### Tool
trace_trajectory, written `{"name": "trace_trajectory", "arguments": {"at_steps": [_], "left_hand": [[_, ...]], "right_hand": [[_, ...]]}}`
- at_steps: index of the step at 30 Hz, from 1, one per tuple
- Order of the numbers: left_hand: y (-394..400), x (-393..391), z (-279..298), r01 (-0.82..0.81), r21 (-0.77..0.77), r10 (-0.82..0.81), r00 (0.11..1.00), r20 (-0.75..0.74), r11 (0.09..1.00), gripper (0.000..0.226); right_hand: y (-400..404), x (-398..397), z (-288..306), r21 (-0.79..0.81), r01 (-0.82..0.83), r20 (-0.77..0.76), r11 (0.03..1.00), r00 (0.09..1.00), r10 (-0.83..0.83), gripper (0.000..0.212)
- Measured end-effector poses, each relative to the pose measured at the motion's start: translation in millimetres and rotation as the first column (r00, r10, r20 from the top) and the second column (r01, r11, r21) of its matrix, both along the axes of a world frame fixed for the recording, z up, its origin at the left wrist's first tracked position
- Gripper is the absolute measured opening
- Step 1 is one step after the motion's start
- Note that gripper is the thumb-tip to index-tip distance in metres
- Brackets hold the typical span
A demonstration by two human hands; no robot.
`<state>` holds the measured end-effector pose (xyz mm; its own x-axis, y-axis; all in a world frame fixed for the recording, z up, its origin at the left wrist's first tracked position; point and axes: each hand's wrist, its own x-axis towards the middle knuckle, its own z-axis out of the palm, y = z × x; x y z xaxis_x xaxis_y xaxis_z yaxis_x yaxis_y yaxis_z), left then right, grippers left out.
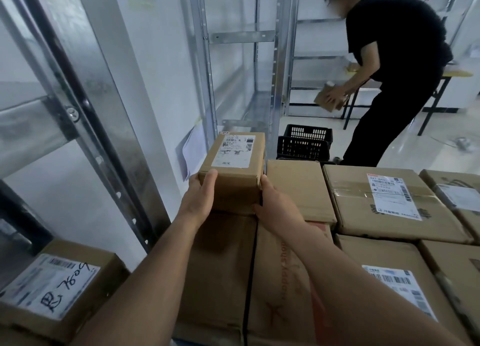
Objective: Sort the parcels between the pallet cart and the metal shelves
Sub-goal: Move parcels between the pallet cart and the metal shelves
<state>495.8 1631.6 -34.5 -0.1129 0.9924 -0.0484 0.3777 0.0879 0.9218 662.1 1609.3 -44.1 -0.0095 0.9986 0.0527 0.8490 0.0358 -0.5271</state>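
Observation:
A small brown cardboard parcel [233, 169] with a white shipping label on top is held up between both hands, above the stacked boxes. My left hand [198, 197] grips its near left corner, thumb over the top edge. My right hand [272, 202] grips the near right side; its fingers are hidden behind the box. Below lies a pile of larger cardboard parcels [376, 202], several with labels. A metal shelf upright [205, 59] stands just beyond the held parcel. Another labelled parcel [54, 286] with handwriting sits at lower left on a shelf.
A person in black [394, 67] bends at the far shelves with a small box [328, 100] in hand. Two black plastic crates [305, 143] stand on the floor behind the pile. A thick shelf frame [85, 117] runs diagonally at left.

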Motion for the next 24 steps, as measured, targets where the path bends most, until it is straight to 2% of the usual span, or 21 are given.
{"name": "trace_trajectory", "arguments": {"at_steps": [6, 13, 18, 21, 24], "left_hand": [[-43.7, 8.4, 10.8, -0.072, 0.053, 0.078, 0.988, -0.129, 0.996, 0.07], [-129.7, 20.7, 9.7, -0.097, 0.197, 0.156, 0.938, -0.311, 0.976, 0.066], [-207.6, 20.9, -3.5, -0.139, 0.206, 0.221, 0.862, -0.456, 0.969, 0.063], [-255.7, 15.0, -16.8, -0.171, 0.218, 0.264, 0.805, -0.531, 0.961, 0.062], [-302.9, 7.6, -32.7, -0.237, 0.222, 0.323, 0.75, -0.577, 0.946, 0.06]], "right_hand": [[-27.6, 7.9, 14.7, 0.065, -0.056, -0.064, 0.996, 0.996, 0.06, 0.052], [-98.8, 11.2, 17.5, 0.13, -0.165, 0.023, 0.978, 0.986, 0.164, 0.042], [-154.0, 13.8, 7.0, 0.177, -0.286, 0.067, 0.942, 0.958, 0.279, 0.048], [-189.2, 6.3, -1.5, 0.218, -0.355, 0.074, 0.909, 0.935, 0.348, 0.041], [-221.5, -5.3, -12.3, 0.254, -0.454, 0.16, 0.854, 0.89, 0.426, 0.035]]}}
